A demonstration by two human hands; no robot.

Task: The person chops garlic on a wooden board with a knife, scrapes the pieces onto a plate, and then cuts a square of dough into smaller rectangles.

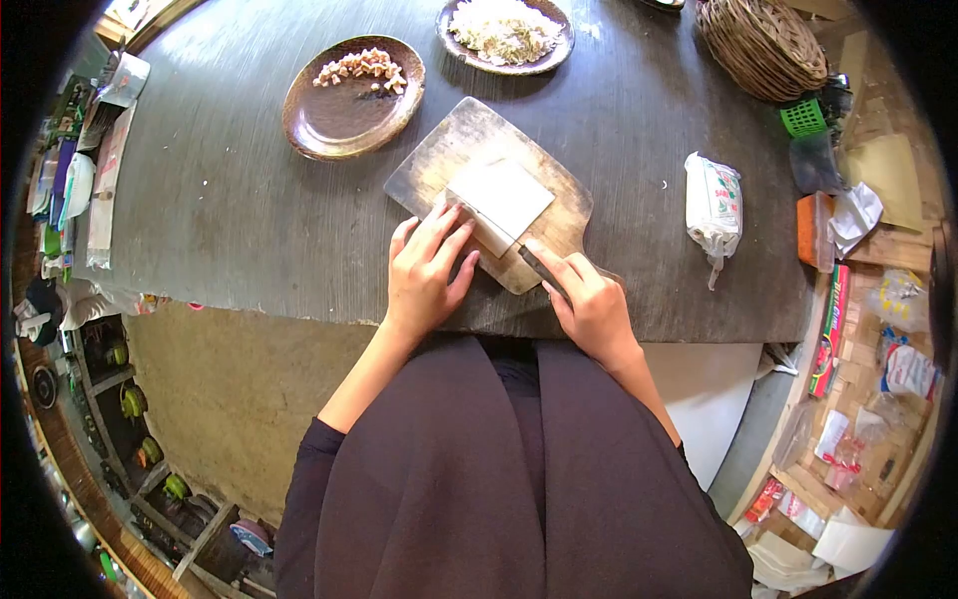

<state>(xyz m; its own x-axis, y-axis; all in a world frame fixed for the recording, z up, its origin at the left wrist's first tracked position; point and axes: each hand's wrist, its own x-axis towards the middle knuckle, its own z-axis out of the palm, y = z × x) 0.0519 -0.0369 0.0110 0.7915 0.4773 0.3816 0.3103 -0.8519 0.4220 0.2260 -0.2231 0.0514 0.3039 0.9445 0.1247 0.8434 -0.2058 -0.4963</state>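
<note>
A white rectangular block (509, 197) lies on a worn wooden cutting board (479, 130). My right hand (591, 304) is closed round the dark handle of a knife (534, 262), whose blade lies along the block's near left edge. At that edge, the fingertips of my left hand (429, 265) rest on the block or the blade; which one I cannot tell. Its fingers are slightly apart. Beyond the board are a brown plate (344, 125) with small light-brown cubes (364, 68) and another plate (519, 68) heaped with pale shreds (504, 30).
On the dark table (239, 230), a white plastic packet (714, 200) lies to the right. Stacked woven baskets (763, 50), a green basket (803, 118) and an orange-and-clear container (814, 232) stand at the right edge. Shelves (110, 379) with assorted items are at the left.
</note>
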